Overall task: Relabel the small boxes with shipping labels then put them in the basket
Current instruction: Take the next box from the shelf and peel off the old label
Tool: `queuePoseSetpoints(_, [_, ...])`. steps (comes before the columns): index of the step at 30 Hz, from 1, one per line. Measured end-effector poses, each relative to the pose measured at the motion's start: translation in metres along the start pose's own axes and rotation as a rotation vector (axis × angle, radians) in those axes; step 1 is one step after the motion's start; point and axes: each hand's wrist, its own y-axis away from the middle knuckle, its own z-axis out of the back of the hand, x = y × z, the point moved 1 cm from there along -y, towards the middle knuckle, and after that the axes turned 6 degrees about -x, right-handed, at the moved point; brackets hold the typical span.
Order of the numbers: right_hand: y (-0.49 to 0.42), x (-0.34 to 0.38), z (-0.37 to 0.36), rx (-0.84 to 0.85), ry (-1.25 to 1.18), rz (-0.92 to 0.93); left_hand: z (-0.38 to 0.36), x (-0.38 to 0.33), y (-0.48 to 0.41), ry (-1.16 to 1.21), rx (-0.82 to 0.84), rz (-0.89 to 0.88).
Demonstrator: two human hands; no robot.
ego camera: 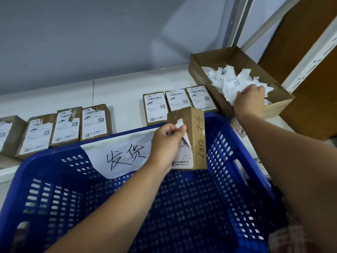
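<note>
On the far left of the white surface (124,92), a row of 4 small boxes (66,126) lies flat, their white labels ragged or torn along the far edge. To their right, after a gap, 3 more boxes (177,100) sit side by side with labels that look whole.

Nearest the viewer is the blue basket (51,158), with a paper sign (125,157) bearing handwritten characters draped over its far rim. No box can be seen in the part of the basket that shows.

Above the basket's far right corner, the left hand (166,143) has its fingers curled round the held box (197,136). The box stands on end, with a handwritten number down its side. Its old label (184,159) is lifted at the far corner and curls away by the thumb, while the near part is still stuck down.

Further right, the right hand (250,100) reaches into a cardboard tray (218,59) heaped with crumpled label scraps (229,79). Only its back shows, with the fingers buried in the paper, so I cannot tell whether it grips a scrap or has let go.

I judge the task to be at an early stage. The box in hand is only partly stripped and carries no fresh label, and nothing appears to have been put in the basket. The 7 boxes on the surface still need handling, though I cannot tell whether the 3 tidy ones are already relabelled.
</note>
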Motion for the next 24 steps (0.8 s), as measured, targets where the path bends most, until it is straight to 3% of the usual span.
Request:
queuePoseSetpoints(2, [-0.002, -0.004, 0.002, 0.008, -0.070, 0.025, -0.001, 0.001, -0.001, -0.003, 0.004, 0.001])
queuePoseSetpoints(7, [-0.006, -0.008, 0.000, -0.019, 0.022, 0.237, -0.003, 0.006, -0.004, -0.002, 0.008, 0.023])
queuePoseSetpoints(12, [-0.027, -0.002, -0.004, -0.049, -0.085, 0.106, -0.007, 0.011, -0.004, -0.015, 0.016, 0.037])
queuePoseSetpoints(14, [-0.032, 0.000, -0.006, -0.039, -0.119, 0.133, -0.008, 0.013, -0.005, -0.018, 0.013, 0.046])
queuePoseSetpoints(17, [-0.027, -0.008, -0.014, 0.141, -0.036, 0.229, -0.009, 0.015, -0.005, -0.018, 0.007, 0.061])
queuePoseSetpoints(19, [-0.020, -0.017, -0.021, 0.282, 0.171, 0.280, -0.009, 0.015, -0.005, -0.018, 0.008, 0.061])
queuePoseSetpoints(24, [-0.017, -0.018, -0.018, 0.559, 0.491, 0.127, -0.010, 0.013, -0.003, -0.018, 0.011, 0.057])
